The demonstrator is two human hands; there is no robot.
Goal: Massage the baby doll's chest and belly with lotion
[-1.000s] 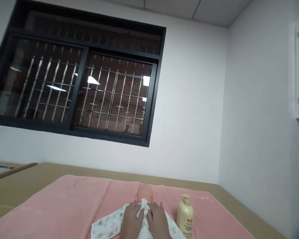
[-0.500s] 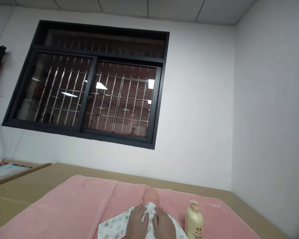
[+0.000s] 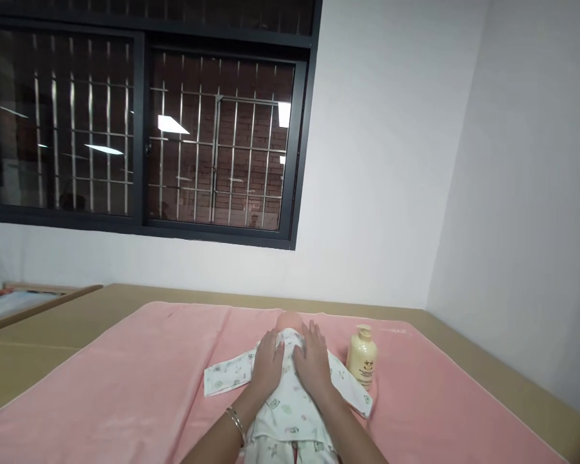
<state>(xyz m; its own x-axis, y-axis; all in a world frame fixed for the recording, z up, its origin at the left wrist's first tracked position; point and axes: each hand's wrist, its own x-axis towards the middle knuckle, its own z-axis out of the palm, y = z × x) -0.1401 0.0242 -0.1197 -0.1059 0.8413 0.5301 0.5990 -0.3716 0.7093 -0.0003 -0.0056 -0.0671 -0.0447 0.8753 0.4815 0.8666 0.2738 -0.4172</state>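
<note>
A baby doll (image 3: 289,320) in a white long-sleeved printed outfit (image 3: 290,406) lies on a pink blanket (image 3: 140,386), its head at the far end and its sleeves spread to both sides. My left hand (image 3: 269,361) rests flat on the left of the doll's upper body, fingers extended. On the other side, my right hand (image 3: 314,357) lies against the right shoulder area, with its fingers stretched beside the head. Neither hand grips anything. A pale yellow pump bottle (image 3: 362,354) stands upright on the blanket, right of the doll and close to its right sleeve.
The blanket covers much of a tan padded surface (image 3: 140,293). Behind it rises a white wall (image 3: 367,193) with a dark-framed barred window (image 3: 217,232). Another wall closes off the right side. A wood-edged cot-like frame (image 3: 19,309) stands at far left.
The view has tipped downward, showing more of my forearms and the doll's outfit. My hands have moved apart towards the doll's shoulders, the right one reaching up beside its head.
</note>
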